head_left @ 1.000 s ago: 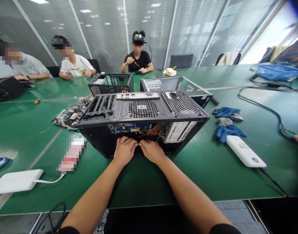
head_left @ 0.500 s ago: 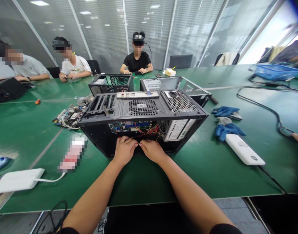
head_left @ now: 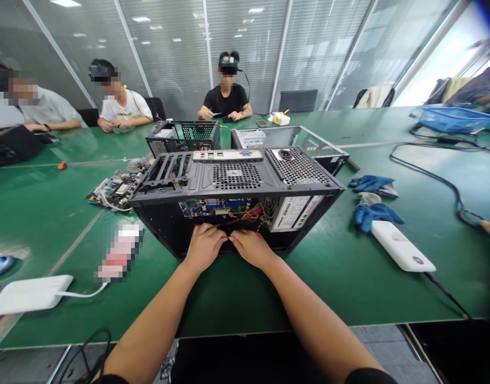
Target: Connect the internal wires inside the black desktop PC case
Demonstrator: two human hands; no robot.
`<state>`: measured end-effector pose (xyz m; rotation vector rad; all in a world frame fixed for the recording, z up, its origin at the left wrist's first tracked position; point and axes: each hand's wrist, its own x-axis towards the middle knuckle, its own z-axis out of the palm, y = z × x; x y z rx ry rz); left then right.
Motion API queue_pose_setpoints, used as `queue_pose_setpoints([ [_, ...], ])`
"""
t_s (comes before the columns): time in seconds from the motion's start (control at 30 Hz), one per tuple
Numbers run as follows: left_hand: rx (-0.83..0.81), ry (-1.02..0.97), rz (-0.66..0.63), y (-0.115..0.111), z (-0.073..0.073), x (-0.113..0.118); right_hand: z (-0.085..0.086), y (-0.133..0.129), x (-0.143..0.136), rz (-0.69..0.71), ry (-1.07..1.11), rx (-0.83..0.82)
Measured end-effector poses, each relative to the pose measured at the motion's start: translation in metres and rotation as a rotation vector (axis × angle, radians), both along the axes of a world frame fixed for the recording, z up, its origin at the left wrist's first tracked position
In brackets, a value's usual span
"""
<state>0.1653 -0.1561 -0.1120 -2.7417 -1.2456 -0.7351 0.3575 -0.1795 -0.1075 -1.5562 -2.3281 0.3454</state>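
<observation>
The computer case (head_left: 265, 173) stands open-sided on the worktop (head_left: 369, 298), power supply (head_left: 293, 213) and wires (head_left: 251, 214) still inside; left hand (head_left: 205, 248) and right hand (head_left: 251, 248) meet at its opening, fingers (head_left: 213, 234) curled, on what I can't tell.

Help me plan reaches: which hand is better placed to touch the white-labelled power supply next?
Probably the right hand: the power supply is up and to its right in the picture, while the left hand is farther away.
</observation>
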Motion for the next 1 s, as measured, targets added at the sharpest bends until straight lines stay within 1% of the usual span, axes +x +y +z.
queue_pose_setpoints([
  [0.3,-0.007,0.018,-0.003,-0.0008,0.0001,0.0015,-0.0022,-0.0005,0.0017,0.038,0.04,0.035],
  [0.53,-0.002,0.046,-0.006,-0.0007,0.0014,0.002,-0.0017,0.0005,0.0023,0.052,0.043,0.008],
  [0.77,-0.003,0.053,-0.007,-0.0008,0.0008,0.0011,0.0008,0.0003,0.0023,0.039,-0.007,-0.016],
  [1.0,-0.006,0.001,-0.011,0.0,-0.0027,0.0001,0.0011,-0.0023,0.0032,0.028,0.033,-0.017],
])
